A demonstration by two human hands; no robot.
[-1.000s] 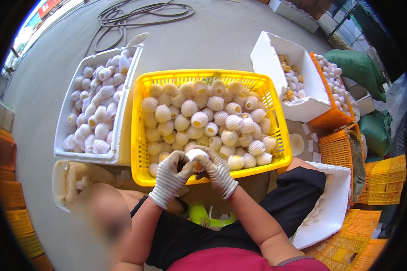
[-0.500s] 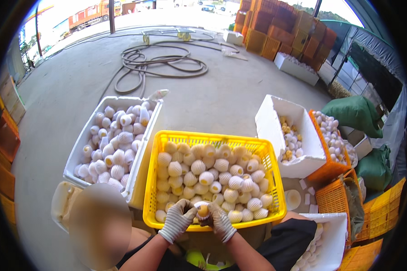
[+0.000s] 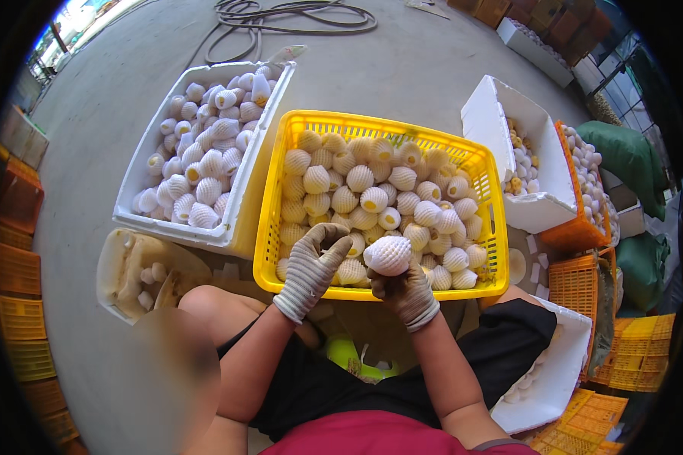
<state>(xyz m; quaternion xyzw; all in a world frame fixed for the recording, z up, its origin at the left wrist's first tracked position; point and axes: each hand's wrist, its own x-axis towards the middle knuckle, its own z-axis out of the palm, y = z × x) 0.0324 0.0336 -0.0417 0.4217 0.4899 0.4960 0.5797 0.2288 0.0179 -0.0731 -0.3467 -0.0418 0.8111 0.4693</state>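
My right hand (image 3: 407, 294), gloved in grey with a darkened palm, grips a round fruit in a white foam net (image 3: 388, 255). It holds the fruit just above the near rim of the yellow plastic crate (image 3: 379, 120). My left hand (image 3: 311, 265), in a grey-white glove, is beside it over the same rim. Its thumb and forefinger are bent and slightly apart, with nothing visible between them. Many foam-netted fruits (image 3: 359, 178) fill the crate, some showing yellow-brown skin through the net ends.
White foam boxes of netted fruit stand left (image 3: 121, 205) and right (image 3: 474, 114) of the crate. A cut-open plastic jug (image 3: 112, 265) holds loose foam nets. Orange crates (image 3: 573, 284) and green sacks (image 3: 622, 152) line the right; a hose (image 3: 319, 29) coils on the floor ahead.
The view has tilted downward. The fruit, earlier between both hands with brown skin showing, now sits netted in my right hand. My left hand has come away from it.
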